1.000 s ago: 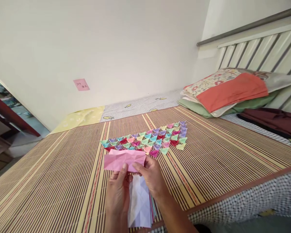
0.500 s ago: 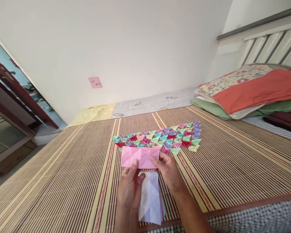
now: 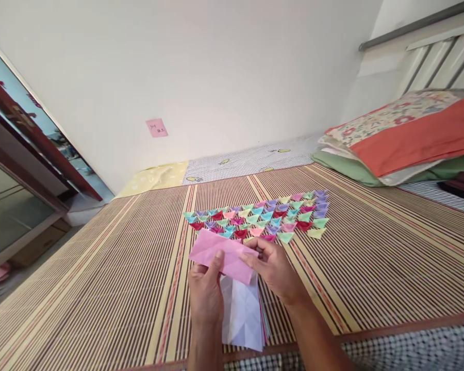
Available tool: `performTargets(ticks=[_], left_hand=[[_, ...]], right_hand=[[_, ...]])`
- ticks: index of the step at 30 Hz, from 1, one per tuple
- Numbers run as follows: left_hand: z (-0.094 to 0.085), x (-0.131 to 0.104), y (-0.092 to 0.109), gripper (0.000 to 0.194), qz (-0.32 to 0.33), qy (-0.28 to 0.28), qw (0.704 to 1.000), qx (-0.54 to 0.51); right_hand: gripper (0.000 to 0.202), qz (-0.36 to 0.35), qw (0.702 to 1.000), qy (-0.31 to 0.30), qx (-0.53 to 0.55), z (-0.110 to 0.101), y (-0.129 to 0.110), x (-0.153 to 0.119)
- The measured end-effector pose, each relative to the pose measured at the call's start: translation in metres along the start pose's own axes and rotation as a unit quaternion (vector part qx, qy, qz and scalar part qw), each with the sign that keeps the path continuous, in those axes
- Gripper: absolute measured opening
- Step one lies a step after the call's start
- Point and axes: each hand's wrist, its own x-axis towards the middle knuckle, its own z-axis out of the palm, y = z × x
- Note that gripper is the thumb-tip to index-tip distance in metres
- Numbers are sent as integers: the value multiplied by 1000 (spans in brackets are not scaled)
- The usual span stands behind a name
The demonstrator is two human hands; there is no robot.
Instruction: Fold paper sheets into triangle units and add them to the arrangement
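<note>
Striped mat (image 3: 112,288) — pink paper (image 3: 222,255) held in both hands' fingers (image 3: 217,257)

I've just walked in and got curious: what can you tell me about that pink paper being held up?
The pink paper is a thin oblong sheet, plain, with faint creases across it. It is held in the air, tilted so its right end sits lower than its left. The left hand grips its lower edge, thumb on the near face; the right hand holds it near the right end. In view, it overlaps the top of the white paper stack and the nearest small folded pieces.
</note>
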Motion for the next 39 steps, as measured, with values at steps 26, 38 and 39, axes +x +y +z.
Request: performTargets(ticks=[26, 38, 39], left_hand=[[-14, 5, 8, 35, -91, -66, 992, 61], [-6, 2, 17, 30, -122, -42, 992, -7], [-4, 1, 18, 31, -118, -44, 992, -10]], right_hand=[[10, -104, 987, 110, -61, -32, -19, -4], [51, -137, 969, -122, -168, -10, -39, -19], [44, -138, 970, -115, -165, -8, -38, -18]])
